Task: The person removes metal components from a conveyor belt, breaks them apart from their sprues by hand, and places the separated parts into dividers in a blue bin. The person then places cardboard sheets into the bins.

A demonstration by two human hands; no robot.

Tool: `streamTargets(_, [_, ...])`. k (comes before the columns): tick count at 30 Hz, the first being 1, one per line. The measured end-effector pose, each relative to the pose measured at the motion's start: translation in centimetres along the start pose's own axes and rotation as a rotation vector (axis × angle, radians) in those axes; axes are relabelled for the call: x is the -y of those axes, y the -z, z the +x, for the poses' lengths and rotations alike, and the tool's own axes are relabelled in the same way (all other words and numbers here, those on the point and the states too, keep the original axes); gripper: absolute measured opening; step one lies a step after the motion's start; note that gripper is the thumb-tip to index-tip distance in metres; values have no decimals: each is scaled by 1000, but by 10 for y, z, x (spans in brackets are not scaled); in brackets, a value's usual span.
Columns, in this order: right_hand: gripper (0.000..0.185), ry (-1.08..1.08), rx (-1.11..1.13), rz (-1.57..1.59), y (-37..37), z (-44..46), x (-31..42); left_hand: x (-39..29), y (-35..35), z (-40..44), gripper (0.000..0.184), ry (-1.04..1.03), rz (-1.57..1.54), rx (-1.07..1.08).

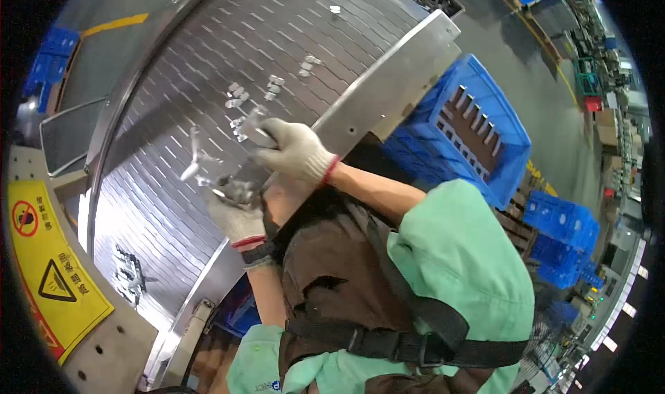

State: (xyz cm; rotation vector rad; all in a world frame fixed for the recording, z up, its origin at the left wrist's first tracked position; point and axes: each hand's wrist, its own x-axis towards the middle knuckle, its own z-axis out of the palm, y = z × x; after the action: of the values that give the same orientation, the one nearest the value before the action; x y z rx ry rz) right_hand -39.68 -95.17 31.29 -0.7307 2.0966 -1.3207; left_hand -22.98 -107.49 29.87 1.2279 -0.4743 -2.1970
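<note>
Both my hands wear white knit gloves with red cuffs, above a slatted metal conveyor point(208, 48). My left hand point(239, 221) is near the conveyor's edge, its fingers curled around small dark grey metal parts point(237, 190), blurred by motion. My right hand point(294, 150) is just beyond it, thumb and fingers pinched on a shiny metal piece point(255, 132) whose shape is unclear. A branched silver metal part point(196, 157) lies by my left fingertips. Several small clustered metal pieces point(237, 95) sit on the slats past my right hand.
A blue crate point(478, 127) with rows of metal parts stands right of the conveyor's raised side rail point(388, 82). More blue crates point(561, 221) are farther right. A dark metal cluster point(129, 275) lies on the belt at lower left, near a yellow warning sign point(55, 269).
</note>
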Motion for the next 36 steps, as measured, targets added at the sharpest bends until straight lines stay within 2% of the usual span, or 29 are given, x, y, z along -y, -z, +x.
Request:
streamTargets(2, [58, -11, 16, 103, 5, 2, 2, 3, -13, -6, 46, -91, 42, -113])
streamTargets(3, [57, -57, 35, 246, 18, -4, 10, 4, -11, -8, 50, -115, 68, -100])
streamTargets(6, [57, -36, -137, 426, 47, -28, -12, 2, -11, -9, 49, -125, 146, -258])
streamTargets(7, [54, -42, -230, 495, 70, -44, -13, 8, -19, -17, 48, -190, 174, -307])
streamTargets(8, [53, -62, -208, 513, 101, -59, -26, 15, -29, -25, 47, -255, 204, -354])
streamTargets(9, [50, 54, -318, 224, 141, -77, -43, 15, -41, -30, 46, -227, 226, -446])
streamTargets(10, [45, 22, -399, 204, 167, -90, -70, 8, 17, -7, 36, -172, -41, 27])
streamTargets(12, [35, 85, -580, -161, 236, -117, -135, 24, 5, -27, 37, -212, -26, -38])
streamTargets(13, [34, -7, -641, -245, 269, -131, -157, 33, 13, -27, 39, -230, -41, -20])
streamTargets(14, [34, -91, -739, -164, 293, -138, -201, 45, 17, -33, 40, -221, -59, 38])
streamTargets(15, [35, -214, -721, -407, 325, -151, -253, 56, 19, -40, 40, -214, -77, 95])
streamTargets(16, [36, -432, -637, -674, 354, -162, -280, 65, 17, -47, 41, -210, -99, 152])
streamTargets(17, [37, -508, -611, -791, 372, -177, -313, 75, 13, -55, 42, -205, -100, 143])
streamTargets(19, [36, -803, -405, -803, 401, -189, -378, 95, -6, -75, 43, -217, -23, 69])
streamTargets(20, [36, -832, -379, -825, 407, -196, -404, 104, -16, -85, 43, -223, 15, 30])
streamTargets(21, [35, -870, -300, -849, 413, -197, -422, 111, -29, -90, 43, -254, 100, -143])
streamTargets(22, [34, -907, -221, -871, 419, -196, -433, 115, -29, -93, 44, -241, 116, -108])
streamTargets(24, [34, -834, -174, -836, 421, -196, -451, 120, -29, -100, 44, -211, 154, -33])
streamTargets(25, [33, -796, -153, -820, 419, -196, -456, 119, -31, -106, 46, -148, 167, 99])
streamTargets(28, [31, -690, -164, -826, 415, -192, -463, 138, -59, -128, 47, -281, 316, -146])
streamTargets(31, [36, -711, -162, -811, 422, -183, -444, 147, -85, -150, 46, -252, 395, -220])
streamTargets(33, [49, -554, -339, -822, 425, -176, -395, 161, -88, -165, 43, -286, 646, -278])
streamTargets(34, [55, -349, -426, -739, 422, -170, -360, 161, -87, -170, 42, -318, 753, -335])
streamTargets(35, [56, -206, -491, -622, 414, -158, -338, 163, -61, -155, 43, -238, 501, -166])
streamTargets(36, [61, -116, -476, -577, 396, -146, -284, 162, -47, -150, 42, -394, 793, -21])
